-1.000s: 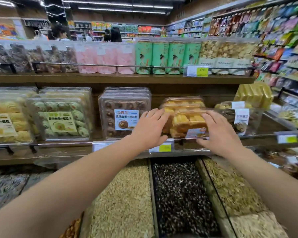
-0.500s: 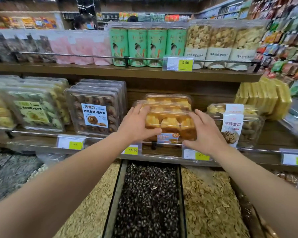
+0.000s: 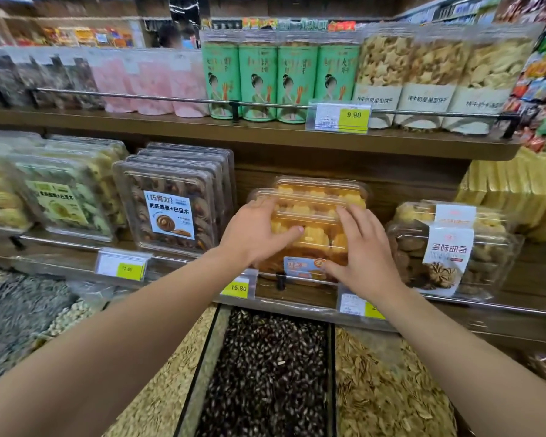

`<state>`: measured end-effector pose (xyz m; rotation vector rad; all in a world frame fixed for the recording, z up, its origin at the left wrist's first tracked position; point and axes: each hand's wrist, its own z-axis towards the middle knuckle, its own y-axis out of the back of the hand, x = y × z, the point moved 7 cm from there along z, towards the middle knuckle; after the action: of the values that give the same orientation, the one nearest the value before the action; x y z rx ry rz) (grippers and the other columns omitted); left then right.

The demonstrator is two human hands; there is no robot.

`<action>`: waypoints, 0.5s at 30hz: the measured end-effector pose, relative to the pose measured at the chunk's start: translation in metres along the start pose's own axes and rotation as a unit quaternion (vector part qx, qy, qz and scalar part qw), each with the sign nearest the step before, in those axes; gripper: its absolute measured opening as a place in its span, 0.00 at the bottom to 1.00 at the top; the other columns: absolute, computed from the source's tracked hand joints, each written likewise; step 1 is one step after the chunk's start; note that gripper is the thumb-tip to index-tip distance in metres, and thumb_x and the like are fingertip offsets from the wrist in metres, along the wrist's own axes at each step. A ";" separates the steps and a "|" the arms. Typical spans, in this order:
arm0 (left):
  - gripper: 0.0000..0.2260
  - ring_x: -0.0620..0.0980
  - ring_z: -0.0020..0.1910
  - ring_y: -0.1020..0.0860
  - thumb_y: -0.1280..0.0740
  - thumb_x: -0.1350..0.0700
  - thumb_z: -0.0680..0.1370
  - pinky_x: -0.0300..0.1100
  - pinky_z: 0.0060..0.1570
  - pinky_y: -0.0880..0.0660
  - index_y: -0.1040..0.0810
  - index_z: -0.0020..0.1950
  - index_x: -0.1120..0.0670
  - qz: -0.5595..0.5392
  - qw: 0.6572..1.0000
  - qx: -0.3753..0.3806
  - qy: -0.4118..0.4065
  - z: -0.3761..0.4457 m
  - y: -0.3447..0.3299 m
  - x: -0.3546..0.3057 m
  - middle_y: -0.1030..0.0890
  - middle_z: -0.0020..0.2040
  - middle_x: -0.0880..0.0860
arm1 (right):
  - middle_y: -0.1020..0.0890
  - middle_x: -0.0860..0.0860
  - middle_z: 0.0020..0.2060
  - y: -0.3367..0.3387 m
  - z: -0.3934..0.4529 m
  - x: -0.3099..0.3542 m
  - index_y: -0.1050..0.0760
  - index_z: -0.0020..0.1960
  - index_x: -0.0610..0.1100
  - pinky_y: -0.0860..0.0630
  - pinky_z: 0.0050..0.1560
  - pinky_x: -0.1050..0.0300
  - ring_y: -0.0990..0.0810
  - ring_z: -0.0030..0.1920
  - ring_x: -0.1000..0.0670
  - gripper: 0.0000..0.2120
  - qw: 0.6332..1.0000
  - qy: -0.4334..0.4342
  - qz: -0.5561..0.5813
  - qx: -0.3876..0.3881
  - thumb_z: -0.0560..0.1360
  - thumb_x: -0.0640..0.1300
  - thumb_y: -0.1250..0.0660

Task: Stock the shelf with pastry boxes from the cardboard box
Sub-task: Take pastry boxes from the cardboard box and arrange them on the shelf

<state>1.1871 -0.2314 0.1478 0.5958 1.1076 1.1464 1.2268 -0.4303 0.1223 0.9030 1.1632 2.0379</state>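
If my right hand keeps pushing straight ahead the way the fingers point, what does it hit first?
The right hand already lies on the front yellow pastry box. Pushed on, that box would probably meet the pastry boxes stacked behind it, then the wooden back panel; depth is unclear.

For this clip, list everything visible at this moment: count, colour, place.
Orange pastry boxes: three or so, clear lids, lower shelf centre.
Chocolate cookie boxes: about five, brown, to their left.
Green cookie boxes: several, lower shelf left.
Assorted cookie boxes: two or more, brown, right.
Green canisters: four, upper shelf.
Pink jars: three, upper shelf left.
Star biscuit jars: three, tan, upper right.
Seed bins: several, below.
Left hand, right hand: flat on the front orange box.
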 end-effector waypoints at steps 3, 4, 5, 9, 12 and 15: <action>0.30 0.48 0.55 0.22 0.36 0.33 0.71 0.40 0.52 0.27 0.26 0.67 0.48 -0.014 1.000 -0.013 -0.021 0.000 0.005 -0.006 0.19 0.59 0.48 | 0.49 0.52 0.79 -0.002 0.000 0.001 0.51 0.80 0.51 0.48 0.78 0.43 0.53 0.78 0.46 0.49 1.000 0.009 0.005 0.009 0.70 0.64 0.28; 0.29 0.49 0.55 0.22 0.34 0.35 0.71 0.40 0.52 0.28 0.26 0.67 0.49 -0.015 0.999 -0.021 -0.030 0.001 0.007 -0.006 0.19 0.59 0.49 | 0.50 0.53 0.79 -0.002 -0.001 0.002 0.51 0.80 0.52 0.48 0.78 0.43 0.54 0.78 0.47 0.48 1.000 0.015 0.013 0.021 0.70 0.65 0.29; 0.29 0.50 0.57 0.22 0.33 0.36 0.72 0.41 0.54 0.29 0.26 0.68 0.50 -0.011 0.999 -0.024 -0.036 0.002 0.008 -0.006 0.20 0.61 0.50 | 0.51 0.54 0.79 -0.001 -0.001 0.002 0.52 0.80 0.52 0.49 0.78 0.43 0.54 0.78 0.47 0.48 0.999 0.016 0.030 0.037 0.70 0.66 0.31; 0.35 0.54 0.67 0.29 0.39 0.31 0.72 0.48 0.65 0.32 0.29 0.71 0.52 0.011 1.000 -0.010 -0.006 0.014 0.007 0.010 0.27 0.69 0.55 | 0.47 0.52 0.79 0.016 0.013 -0.007 0.46 0.79 0.49 0.46 0.77 0.45 0.49 0.78 0.47 0.38 0.987 -0.052 0.147 0.026 0.77 0.63 0.37; 0.37 0.60 0.75 0.40 0.43 0.30 0.74 0.54 0.73 0.40 0.34 0.75 0.53 0.043 0.999 0.003 0.007 0.020 0.000 0.007 0.36 0.76 0.58 | 0.47 0.50 0.80 0.021 0.031 -0.016 0.44 0.79 0.46 0.45 0.76 0.46 0.48 0.79 0.46 0.36 0.985 -0.095 0.145 0.022 0.78 0.63 0.40; 0.39 0.60 0.78 0.48 0.46 0.30 0.75 0.55 0.76 0.47 0.42 0.78 0.53 0.066 0.996 0.055 0.001 0.031 -0.012 0.000 0.44 0.79 0.58 | 0.49 0.48 0.80 0.017 0.049 -0.020 0.46 0.80 0.46 0.46 0.77 0.46 0.51 0.79 0.46 0.40 0.985 -0.123 0.105 0.061 0.77 0.67 0.42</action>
<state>1.2201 -0.2312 0.1501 0.7619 1.1514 1.2042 1.2743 -0.4300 0.1508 1.3472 1.1028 1.9624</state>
